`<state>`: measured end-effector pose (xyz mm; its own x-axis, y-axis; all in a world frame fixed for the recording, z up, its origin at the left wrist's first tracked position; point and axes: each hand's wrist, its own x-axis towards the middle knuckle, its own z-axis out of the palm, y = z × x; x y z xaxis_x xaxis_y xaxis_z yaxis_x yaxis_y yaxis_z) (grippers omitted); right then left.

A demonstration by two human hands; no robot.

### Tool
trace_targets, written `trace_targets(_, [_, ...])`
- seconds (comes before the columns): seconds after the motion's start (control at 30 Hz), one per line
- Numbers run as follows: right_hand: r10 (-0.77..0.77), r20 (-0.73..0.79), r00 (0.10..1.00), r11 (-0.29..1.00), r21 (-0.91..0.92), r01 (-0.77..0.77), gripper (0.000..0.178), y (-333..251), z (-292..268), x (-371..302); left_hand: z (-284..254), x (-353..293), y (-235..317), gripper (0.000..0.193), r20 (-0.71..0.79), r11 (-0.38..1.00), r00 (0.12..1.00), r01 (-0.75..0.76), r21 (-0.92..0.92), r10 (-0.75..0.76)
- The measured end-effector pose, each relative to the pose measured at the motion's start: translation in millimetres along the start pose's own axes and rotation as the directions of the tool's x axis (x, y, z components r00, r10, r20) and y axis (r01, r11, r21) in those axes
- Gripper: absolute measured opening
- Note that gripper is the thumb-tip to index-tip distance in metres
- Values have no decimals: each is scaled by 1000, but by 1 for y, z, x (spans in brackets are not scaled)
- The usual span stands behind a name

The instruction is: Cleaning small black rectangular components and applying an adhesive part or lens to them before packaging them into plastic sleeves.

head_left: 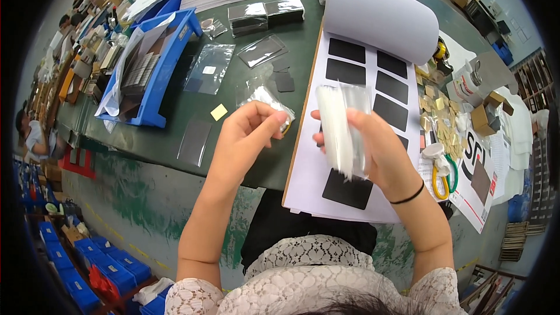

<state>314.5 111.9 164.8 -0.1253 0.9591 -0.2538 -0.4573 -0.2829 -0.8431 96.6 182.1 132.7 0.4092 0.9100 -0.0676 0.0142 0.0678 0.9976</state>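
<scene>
A: Largest first. Layout?
B: Green worktable [154, 144]; over its right part, a pad of white paper [302, 160], top sheets curled back, likely to expose the rows of black cards [392, 87]. Blue tray [170, 65] at left, perhaps to keep its contents gathered.

A: Hands?
B: Right hand [380, 149] clamped on a bundle of clear sleeves [334, 128], raised above the pad. Thumb on the near face, fingers behind; presumably this keeps the loose layers together. Left hand [242, 139]: thumb and forefinger close together beside a small clear bag [256, 88]; cannot tell whether they pinch anything.

A: Edges, room?
B: Pad's lower end appears to overhang the table's near edge. Bare green between tray and left wrist, interrupted by a sleeved dark card [195, 142] near the edge and a small yellow square [219, 112]. Gap between the hands looks open.
</scene>
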Motion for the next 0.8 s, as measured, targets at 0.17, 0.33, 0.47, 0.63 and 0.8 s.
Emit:
trace_targets(0.17, [30, 25, 999, 997, 67, -32, 43, 14, 13, -16, 30, -2, -3, 10, 97, 990, 995, 28, -140, -15])
trace_targets(0.33, [-5, -8, 1000, 999, -35, 4, 49, 13, 5, -20, 27, 3, -14, 23, 342, 700, 928, 341, -628, -146])
trace_targets(0.47, [-225, 29, 974, 873, -438, 214, 35, 19, -10, -29, 20, 1, 5, 56, 316, 772, 948, 219, -597, -25])
trace_targets(0.63, [-539, 181, 822, 392, -810, 436, 26, 17, -11, -34, 4, 1, 14, 59, 65, 812, 994, -32, -583, 86])
trace_targets(0.8, [-502, 108, 858, 487, -785, 383, 26, 11, -4, -35, 10, -6, 20, 63, 292, 819, 920, -52, -572, 263])
